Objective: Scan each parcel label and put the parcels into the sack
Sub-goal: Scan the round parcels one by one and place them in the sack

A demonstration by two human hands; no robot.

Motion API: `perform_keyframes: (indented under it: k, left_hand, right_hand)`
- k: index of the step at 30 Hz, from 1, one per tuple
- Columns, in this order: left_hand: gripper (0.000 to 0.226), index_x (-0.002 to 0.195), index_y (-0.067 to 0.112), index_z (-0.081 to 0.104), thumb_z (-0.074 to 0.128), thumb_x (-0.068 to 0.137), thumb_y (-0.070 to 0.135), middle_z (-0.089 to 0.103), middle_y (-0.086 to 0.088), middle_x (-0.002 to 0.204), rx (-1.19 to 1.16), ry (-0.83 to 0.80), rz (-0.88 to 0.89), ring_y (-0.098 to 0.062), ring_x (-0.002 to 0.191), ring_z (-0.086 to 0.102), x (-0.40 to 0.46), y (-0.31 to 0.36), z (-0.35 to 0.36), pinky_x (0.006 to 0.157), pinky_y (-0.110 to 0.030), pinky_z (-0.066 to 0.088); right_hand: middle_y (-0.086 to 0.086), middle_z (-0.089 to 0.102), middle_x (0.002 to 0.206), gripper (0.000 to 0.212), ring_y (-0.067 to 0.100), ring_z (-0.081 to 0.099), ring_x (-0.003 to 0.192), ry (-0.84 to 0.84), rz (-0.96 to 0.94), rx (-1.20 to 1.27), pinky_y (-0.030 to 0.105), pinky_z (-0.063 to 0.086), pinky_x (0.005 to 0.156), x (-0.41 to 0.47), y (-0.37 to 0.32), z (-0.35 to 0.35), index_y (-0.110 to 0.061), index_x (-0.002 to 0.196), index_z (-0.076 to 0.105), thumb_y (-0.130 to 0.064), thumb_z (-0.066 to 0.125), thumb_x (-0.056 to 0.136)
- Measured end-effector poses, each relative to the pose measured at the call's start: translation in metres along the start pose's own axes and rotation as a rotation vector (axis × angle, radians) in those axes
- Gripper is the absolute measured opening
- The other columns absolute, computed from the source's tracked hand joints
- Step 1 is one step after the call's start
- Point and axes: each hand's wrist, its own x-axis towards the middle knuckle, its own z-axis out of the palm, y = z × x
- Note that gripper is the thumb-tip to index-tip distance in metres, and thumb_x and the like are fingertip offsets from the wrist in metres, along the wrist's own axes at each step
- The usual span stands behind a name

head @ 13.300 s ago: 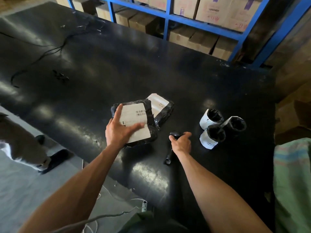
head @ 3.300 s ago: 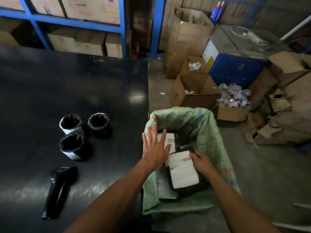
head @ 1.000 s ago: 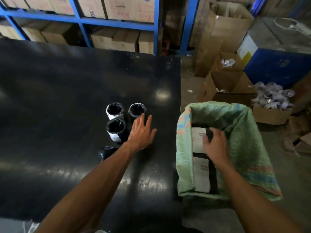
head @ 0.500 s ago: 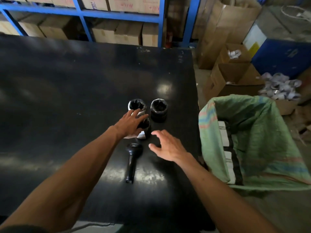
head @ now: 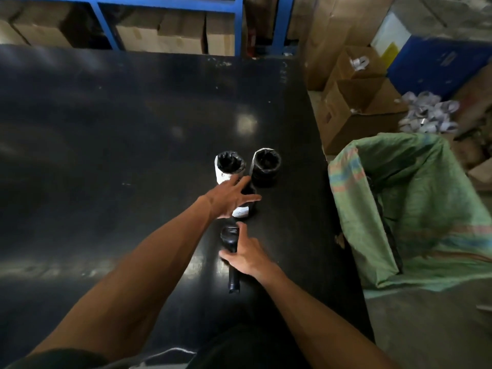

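Three round black-wrapped parcels with white labels stand on the black table (head: 106, 134): one at the back left (head: 229, 167), one at the back right (head: 266, 166), and a nearer one (head: 243, 210) mostly hidden under my left hand (head: 231, 198), whose spread fingers rest over it. The black handheld scanner (head: 231, 251) lies on the table just in front. My right hand (head: 246, 255) lies on its handle, fingers curling around it. The green woven sack (head: 415, 209) stands open at the table's right edge; its contents are dark and hard to make out.
Blue metal shelving (head: 170, 6) with cardboard boxes runs behind the table. To the right of the table, open cardboard boxes (head: 354, 107), a blue crate (head: 436, 67) and a heap of white paper rolls (head: 428, 115) crowd the floor behind the sack.
Half a second ago my right hand hovered open beside the scanner; now it rests on the scanner's handle. My left hand stays over the nearest round parcel. Earlier, flat parcels went into the sack.
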Motion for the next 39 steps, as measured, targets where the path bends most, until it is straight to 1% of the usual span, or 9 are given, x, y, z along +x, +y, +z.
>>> perform_keyframes:
  k: [3,7,9,11,17,24,28,31,39]
  left_hand:
    - [0.076,0.152,0.038,0.030,0.067,0.088,0.021,0.016,-0.024,0.154,-0.080,0.031,-0.007,-0.043,0.142,0.021,-0.008,-0.001,-0.002,0.106,-0.047,0.043]
    - [0.076,0.149,0.039,0.035,0.072,0.086,0.019,0.018,-0.014,0.148,-0.347,0.015,-0.078,-0.033,0.122,0.045,-0.027,-0.012,-0.011,0.087,-0.037,0.051]
    - [0.074,0.146,0.044,0.037,0.074,0.085,0.023,0.023,-0.012,0.139,-0.482,0.066,-0.118,-0.029,0.109,0.048,-0.035,-0.019,-0.013,0.087,-0.034,0.049]
    - [0.073,0.143,0.047,0.041,0.076,0.082,0.027,0.024,-0.009,0.134,-0.637,0.111,-0.181,-0.032,0.113,0.049,-0.044,-0.025,-0.014,0.098,-0.035,0.048]
    - [0.073,0.133,0.059,0.043,0.078,0.076,0.029,0.026,-0.002,0.140,-0.816,0.138,-0.305,-0.030,0.125,0.044,-0.078,-0.033,-0.016,0.105,-0.045,0.047]
    - [0.072,0.135,0.054,0.043,0.077,0.075,0.032,0.039,0.003,0.133,-0.875,0.148,-0.419,-0.024,0.117,0.053,-0.107,-0.027,-0.021,0.100,-0.042,0.050]
    - [0.072,0.133,0.054,0.044,0.078,0.075,0.030,0.040,0.006,0.128,-0.897,0.123,-0.432,-0.020,0.110,0.057,-0.125,-0.022,-0.016,0.096,-0.040,0.054]
    - [0.072,0.135,0.051,0.046,0.078,0.075,0.027,0.041,0.005,0.127,-0.894,0.126,-0.441,-0.019,0.108,0.057,-0.136,-0.021,-0.012,0.095,-0.037,0.053]
    - [0.072,0.134,0.051,0.046,0.078,0.076,0.024,0.042,0.005,0.123,-0.880,0.137,-0.428,-0.015,0.106,0.055,-0.146,-0.016,-0.008,0.092,-0.030,0.049]
  right_hand:
    - [-0.003,0.066,0.121,0.080,0.023,0.066,0.110,0.058,0.026,0.276,0.042,0.055,0.098,0.001,0.006,0.008,-0.043,0.144,0.032,-0.034,0.073,0.075]
    - [-0.012,0.067,0.109,0.073,0.017,0.072,0.095,0.102,0.035,0.358,0.041,0.059,0.091,-0.001,0.022,-0.004,-0.054,0.130,0.038,-0.041,0.066,0.065]
    - [-0.007,0.071,0.104,0.060,0.013,0.074,0.079,0.102,0.022,0.413,0.035,0.061,0.080,-0.006,0.027,-0.021,-0.044,0.131,0.044,-0.029,0.066,0.078]
    - [0.003,0.074,0.101,0.053,0.015,0.070,0.064,0.103,-0.010,0.492,0.034,0.060,0.069,-0.012,0.033,-0.036,-0.034,0.132,0.046,-0.016,0.064,0.085]
    - [0.027,0.069,0.105,0.049,0.026,0.058,0.057,0.183,-0.207,0.640,0.036,0.048,0.048,-0.041,0.031,-0.078,-0.024,0.137,0.046,-0.003,0.059,0.094]
    - [-0.004,0.071,0.090,0.041,0.010,0.066,0.065,0.262,-0.477,0.368,0.031,0.053,0.062,-0.060,0.019,-0.105,-0.052,0.124,0.051,-0.054,0.070,0.087]
    - [-0.011,0.072,0.093,0.041,0.001,0.068,0.072,0.301,-0.616,0.225,0.029,0.057,0.075,-0.064,0.014,-0.108,-0.047,0.127,0.052,-0.051,0.070,0.091]
    - [-0.015,0.072,0.107,0.042,-0.001,0.069,0.095,0.297,-0.678,0.169,0.027,0.057,0.088,-0.068,0.012,-0.106,-0.042,0.131,0.052,-0.049,0.069,0.093]
    - [-0.011,0.073,0.108,0.051,0.005,0.070,0.099,0.314,-0.720,0.160,0.036,0.057,0.089,-0.074,0.012,-0.098,-0.039,0.130,0.050,-0.063,0.060,0.086]
